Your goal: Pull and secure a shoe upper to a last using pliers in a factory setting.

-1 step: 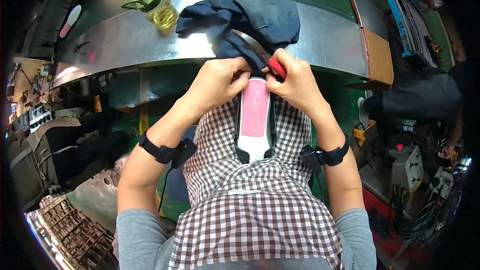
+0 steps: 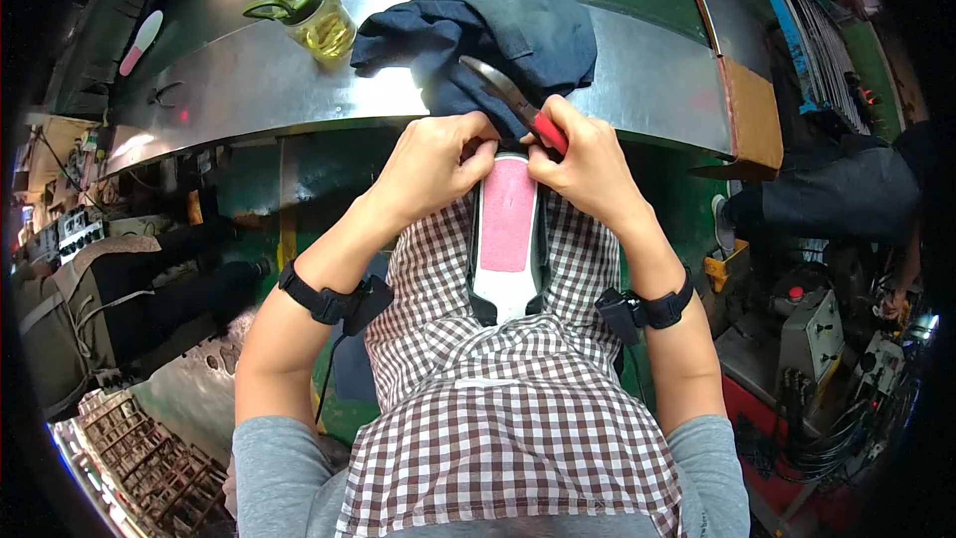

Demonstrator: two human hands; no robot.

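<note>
A shoe on its last lies sole side up across my lap, its white underside carrying a pink insole patch (image 2: 507, 209) and dark upper material showing along the sides. My left hand (image 2: 445, 157) is closed, thumb and fingers pinching the shoe's far end. At the same end, my right hand (image 2: 586, 154) presses its thumb on the edge while gripping red-handled pincers (image 2: 511, 97) in the palm. Their metal head points up and left, over a dark blue cloth (image 2: 538, 30) bunched on the bench. My fingers hide the far tip of the shoe.
Along the metal bench edge (image 2: 657, 90) stands a green-lidded bottle (image 2: 321, 25). A pink and white insole (image 2: 142, 43) lies at far left. A cardboard piece (image 2: 754, 115) hangs at the right corner. People sit on both sides; a grey control box (image 2: 809, 334) stands at right.
</note>
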